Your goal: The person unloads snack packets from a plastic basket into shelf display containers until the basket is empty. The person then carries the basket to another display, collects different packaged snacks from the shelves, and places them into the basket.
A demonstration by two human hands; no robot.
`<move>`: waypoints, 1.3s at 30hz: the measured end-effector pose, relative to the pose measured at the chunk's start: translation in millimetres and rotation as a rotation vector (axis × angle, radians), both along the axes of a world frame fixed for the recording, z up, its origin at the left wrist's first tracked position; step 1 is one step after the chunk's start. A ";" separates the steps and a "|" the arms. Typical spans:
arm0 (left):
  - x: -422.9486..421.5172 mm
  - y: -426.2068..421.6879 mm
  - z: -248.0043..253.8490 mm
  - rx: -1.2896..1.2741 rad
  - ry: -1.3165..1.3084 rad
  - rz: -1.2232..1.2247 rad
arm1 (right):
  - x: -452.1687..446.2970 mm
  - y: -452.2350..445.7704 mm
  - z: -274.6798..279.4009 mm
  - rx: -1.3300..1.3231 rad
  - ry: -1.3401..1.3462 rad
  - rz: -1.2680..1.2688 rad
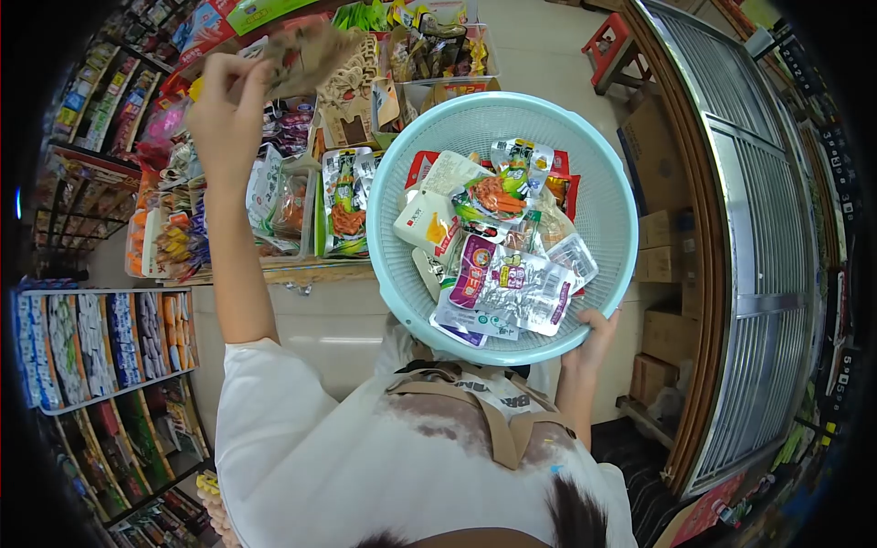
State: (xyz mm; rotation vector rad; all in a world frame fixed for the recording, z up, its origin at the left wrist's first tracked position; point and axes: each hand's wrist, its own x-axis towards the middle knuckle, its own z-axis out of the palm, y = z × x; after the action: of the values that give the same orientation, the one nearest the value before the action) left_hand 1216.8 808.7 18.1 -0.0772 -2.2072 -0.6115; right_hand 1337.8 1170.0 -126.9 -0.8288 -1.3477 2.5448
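Observation:
My right hand grips the near right rim of a light blue plastic basket, held in front of my body. Inside lie several snack packets, among them a silver and purple pouch, a green pouch with a carrot-like picture and a white and yellow packet. My left hand is raised at the upper left, its fingers pinched on the end of a brownish snack packet. That packet hangs over the display of goods, apart from the basket and blurred by motion.
A display table carries boxes of snacks, with green pouches at its front edge. Shelves of packets stand at left. A red stool, cardboard boxes and a metal-barred door are at right.

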 end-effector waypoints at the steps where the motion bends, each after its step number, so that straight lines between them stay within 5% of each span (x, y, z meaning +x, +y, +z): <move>1: 8.0 11.2 4.5 0.180 0.157 -0.085 | -0.7 2.8 -4.3 -0.017 0.016 0.015; 4: 33.9 52.0 1.6 0.356 0.253 -0.239 | -1.1 5.8 -7.2 -0.052 0.042 0.036; 6: 37.0 76.2 -16.4 -0.051 0.169 -0.529 | -1.7 6.3 -6.5 -0.067 0.056 0.040; 8: 34.5 89.3 -47.3 -0.525 -0.254 -0.758 | -1.7 4.5 -6.2 -0.097 0.103 0.045; 14: 53.1 94.5 -57.8 -0.318 -0.506 -0.886 | -1.2 4.8 -8.1 -0.173 0.097 0.023; 20: -5.2 43.6 -61.5 0.160 -0.561 -0.329 | 2.4 17.8 -13.5 -0.254 0.163 0.019; 23: -45.8 21.1 -88.1 0.142 -0.667 -0.132 | 15.4 37.8 -6.2 -0.275 0.237 0.015; 28: -64.9 19.8 -121.9 -0.283 -0.604 -0.080 | 25.3 51.6 -8.1 -0.268 0.257 -0.040; 34: -69.7 -1.6 -132.2 0.086 -0.688 -0.173 | 29.2 41.0 -3.3 -0.267 0.196 -0.081; 39: -68.6 -4.3 -142.0 0.125 -0.634 -0.176 | 28.5 39.7 -4.1 -0.197 0.100 -0.119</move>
State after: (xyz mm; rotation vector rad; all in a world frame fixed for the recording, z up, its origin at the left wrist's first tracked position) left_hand 1148.2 804.4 -123.8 -0.0112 -2.7814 -0.9734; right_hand 1366.2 1209.7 -130.9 -0.7760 -0.9996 2.6158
